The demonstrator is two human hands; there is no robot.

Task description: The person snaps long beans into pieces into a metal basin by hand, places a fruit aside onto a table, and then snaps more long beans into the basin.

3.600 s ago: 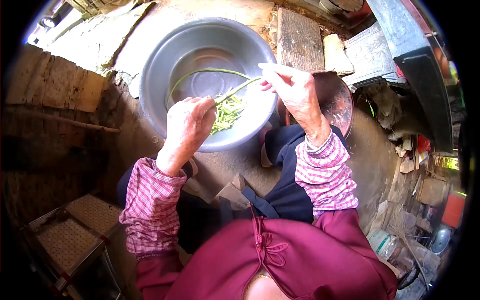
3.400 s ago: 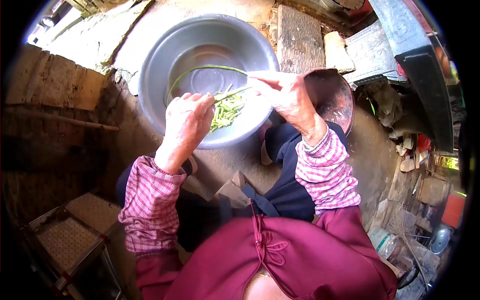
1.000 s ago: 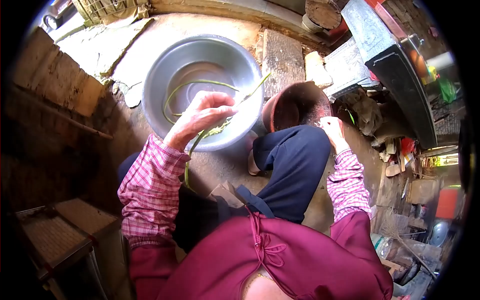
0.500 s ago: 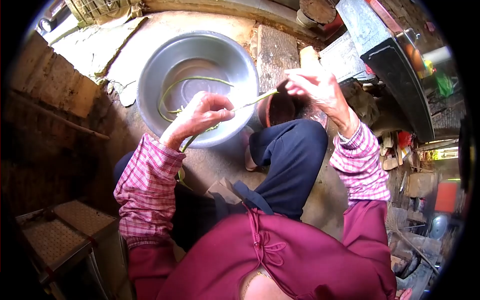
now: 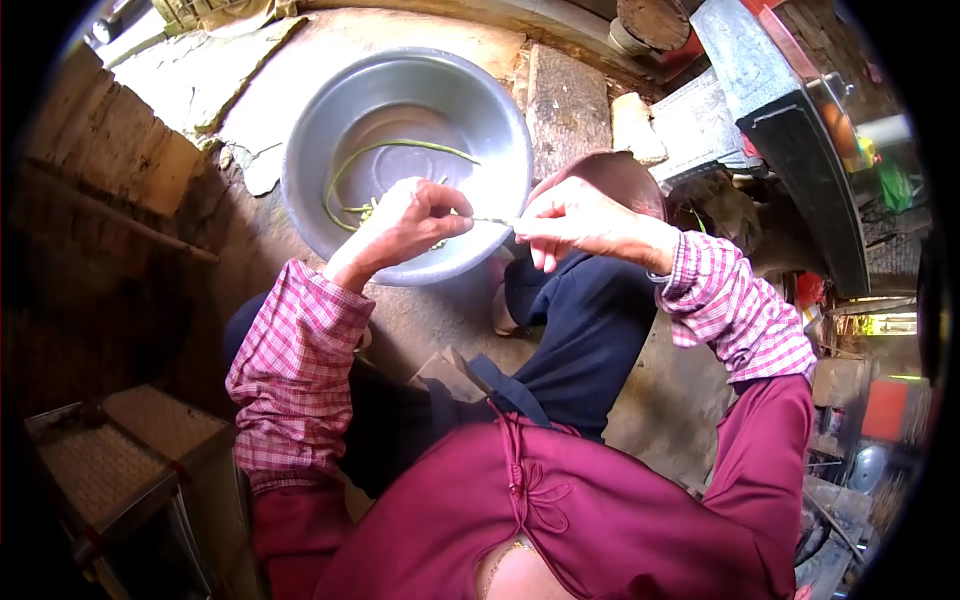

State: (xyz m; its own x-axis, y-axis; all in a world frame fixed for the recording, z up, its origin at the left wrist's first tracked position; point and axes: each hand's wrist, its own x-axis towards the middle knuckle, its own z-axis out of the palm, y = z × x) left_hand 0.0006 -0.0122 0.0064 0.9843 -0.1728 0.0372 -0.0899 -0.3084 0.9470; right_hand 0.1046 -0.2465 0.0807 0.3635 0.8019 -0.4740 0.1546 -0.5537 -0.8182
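Observation:
My left hand [image 5: 405,225] is closed in a pinch over the near part of a grey basin [image 5: 310,170]. A thin green stem [image 5: 491,219] runs from its fingertips toward the right. My right hand [image 5: 585,222] pinches the other end of that stem, just beyond the basin's right rim. Inside the basin lies a long, curved green strand [image 5: 400,143], with small green pieces partly hidden behind my left hand.
A round reddish-brown vessel [image 5: 625,178] stands right of the basin, partly behind my right hand. Boards [image 5: 568,110] lie behind it. A dark-sided block [image 5: 805,170] is at right, and a metal-framed rack [image 5: 95,460] at lower left. My bent knee [image 5: 600,300] is below.
My right hand has come left and down from above the vessel, and its spread fingers have closed on the stem's end. My left hand keeps its pinch and has hardly moved.

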